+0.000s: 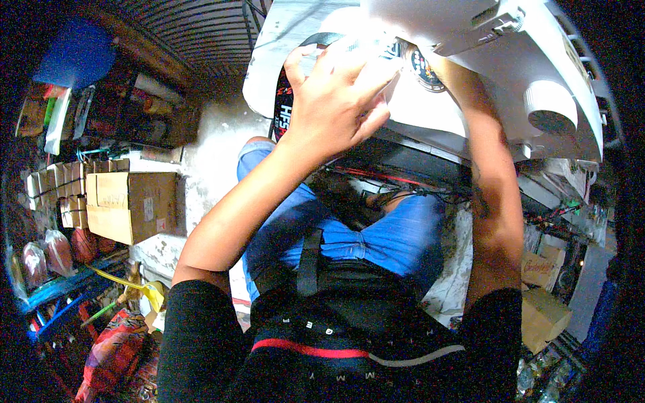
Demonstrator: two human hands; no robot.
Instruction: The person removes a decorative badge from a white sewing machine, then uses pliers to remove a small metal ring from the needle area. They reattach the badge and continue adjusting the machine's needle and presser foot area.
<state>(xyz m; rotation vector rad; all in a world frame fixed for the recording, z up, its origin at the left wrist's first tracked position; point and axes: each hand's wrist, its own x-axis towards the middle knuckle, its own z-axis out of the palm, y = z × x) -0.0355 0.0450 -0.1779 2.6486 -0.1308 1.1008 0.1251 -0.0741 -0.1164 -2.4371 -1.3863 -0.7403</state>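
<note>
Under the white sewing machine (pixel 463 23), my left hand (pixel 336 91) reaches over a black strap (pixel 285 111) with white and red print. Its fingers are spread over the strap, and bright lamp glare washes out their tips. To the right of the fingers is a round dark printed patch (pixel 426 70), either on or joined to the strap; I cannot tell which. My right hand (pixel 449 72) goes in beneath the machine's arm beside this patch. The machine body hides its fingers, so their grip does not show.
A ribbed white handwheel (pixel 551 107) sticks out at the machine's right. Left of my legs stands a cardboard box (pixel 131 207) near bagged goods and a red bundle (pixel 113 352). More cardboard boxes (pixel 545 316) stand at the lower right. Cables (pixel 403 181) run beneath the machine table.
</note>
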